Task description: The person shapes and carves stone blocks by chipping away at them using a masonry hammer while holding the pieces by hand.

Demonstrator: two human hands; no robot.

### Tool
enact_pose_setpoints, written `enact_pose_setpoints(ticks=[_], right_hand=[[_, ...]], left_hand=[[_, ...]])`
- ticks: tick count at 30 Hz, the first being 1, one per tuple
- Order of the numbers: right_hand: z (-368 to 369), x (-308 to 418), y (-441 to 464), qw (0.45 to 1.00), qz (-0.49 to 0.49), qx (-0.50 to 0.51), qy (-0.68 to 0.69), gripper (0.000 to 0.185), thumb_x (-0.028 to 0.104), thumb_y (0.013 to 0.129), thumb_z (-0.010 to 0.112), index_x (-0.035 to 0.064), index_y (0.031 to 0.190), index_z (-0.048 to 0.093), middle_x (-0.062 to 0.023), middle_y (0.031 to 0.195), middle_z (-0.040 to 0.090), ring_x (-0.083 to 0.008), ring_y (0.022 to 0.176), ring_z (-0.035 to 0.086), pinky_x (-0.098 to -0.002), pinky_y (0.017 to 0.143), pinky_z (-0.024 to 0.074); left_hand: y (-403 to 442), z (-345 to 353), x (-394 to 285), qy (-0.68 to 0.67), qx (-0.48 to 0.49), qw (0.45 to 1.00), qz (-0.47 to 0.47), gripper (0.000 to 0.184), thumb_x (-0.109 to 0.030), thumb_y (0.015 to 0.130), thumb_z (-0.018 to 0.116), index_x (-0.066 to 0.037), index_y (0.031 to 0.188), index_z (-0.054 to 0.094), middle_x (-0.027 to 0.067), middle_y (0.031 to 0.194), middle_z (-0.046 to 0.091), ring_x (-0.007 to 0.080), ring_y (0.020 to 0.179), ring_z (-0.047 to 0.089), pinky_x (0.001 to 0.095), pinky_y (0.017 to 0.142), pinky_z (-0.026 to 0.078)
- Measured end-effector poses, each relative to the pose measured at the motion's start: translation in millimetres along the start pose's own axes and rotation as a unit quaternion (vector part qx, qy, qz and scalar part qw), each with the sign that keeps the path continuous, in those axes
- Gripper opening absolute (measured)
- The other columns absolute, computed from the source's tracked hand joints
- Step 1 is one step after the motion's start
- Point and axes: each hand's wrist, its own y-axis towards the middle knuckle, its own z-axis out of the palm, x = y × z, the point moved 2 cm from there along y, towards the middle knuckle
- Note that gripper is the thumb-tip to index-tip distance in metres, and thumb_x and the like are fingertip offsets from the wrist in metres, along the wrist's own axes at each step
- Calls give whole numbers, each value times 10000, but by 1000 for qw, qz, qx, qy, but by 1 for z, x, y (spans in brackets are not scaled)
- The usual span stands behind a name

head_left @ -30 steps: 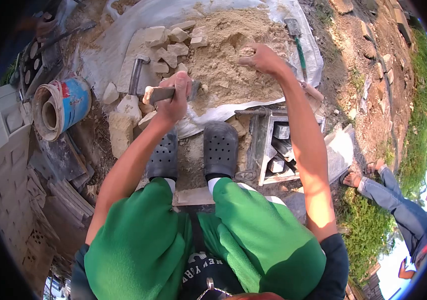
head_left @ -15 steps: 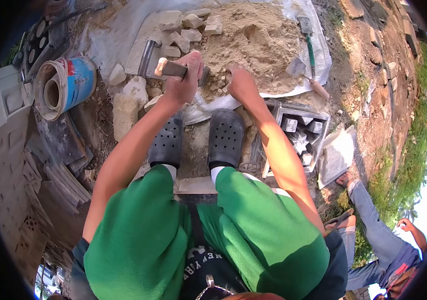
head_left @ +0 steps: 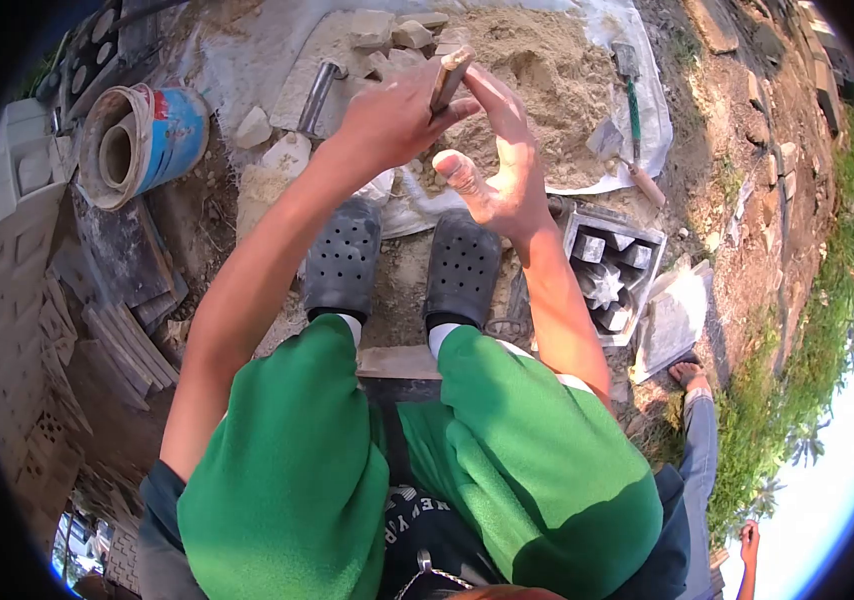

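My left hand (head_left: 397, 112) is closed around a short tool with a worn wooden handle (head_left: 454, 65). The handle's end points up and away from me; the rest of the tool is hidden by my hand, so I cannot tell its kind. Close beside it, my right hand (head_left: 507, 165) is open, thumb spread and fingers stretched toward the tool. Whether those fingertips touch it is unclear. Beyond both hands lies a heap of sandy material (head_left: 547, 95) on a white sheet (head_left: 652, 130). Pale stone chunks (head_left: 372, 28) are at its left, near a hammer-like metal tool (head_left: 317, 97).
A blue bucket (head_left: 172, 145) stands at left. On the right are a green-handled shovel (head_left: 634, 105), a trowel (head_left: 607, 140), a grey mould box (head_left: 655, 285) with metal-looking pieces and a pale slab (head_left: 675, 320). Another person's leg (head_left: 699, 430) shows at lower right.
The tool has swung from lying sideways to pointing up, moving right with my left hand. My right hand has lifted from the sand and opened beside it. The other person has shifted mostly out of view.
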Motion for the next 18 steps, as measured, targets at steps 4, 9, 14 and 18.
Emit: enact_pose_setpoints(ticks=[4, 9, 14, 18], right_hand=[[26, -9, 0, 982, 171, -69, -32, 322, 289, 928, 671, -7, 1044, 625, -108, 975, 660, -208, 923, 611, -351, 835, 483], [50, -47, 11, 973, 73, -127, 181, 346, 151, 943, 603, 54, 640, 468, 50, 595, 411, -39, 548, 350, -252, 502, 255], [9, -23, 39, 953, 113, -95, 265, 451, 216, 966, 566, 46, 570, 436, 53, 515, 363, -66, 484, 308, -285, 455, 225], [-18, 12, 32, 959, 42, -128, 251, 412, 168, 968, 459, 104, 581, 334, 25, 511, 239, -101, 424, 216, -294, 448, 211]], left_hand=[[-5, -3, -20, 0, 182, 981, -73, 386, -356, 897, 599, -112, 1187, 528, 133, 1143, 622, 334, 1080, 589, 451, 768, 512], [-38, 21, -3, 138, 92, 984, -68, 310, -346, 847, 664, -79, 1003, 654, 139, 982, 692, 333, 964, 656, 484, 818, 481], [-52, 53, 14, 131, 175, 969, -112, 340, -401, 822, 691, -70, 896, 678, 144, 887, 690, 347, 871, 668, 487, 793, 492], [-50, 93, 7, 52, 128, 988, -66, 313, -372, 830, 680, -65, 893, 672, 132, 880, 681, 347, 856, 667, 475, 755, 504]])
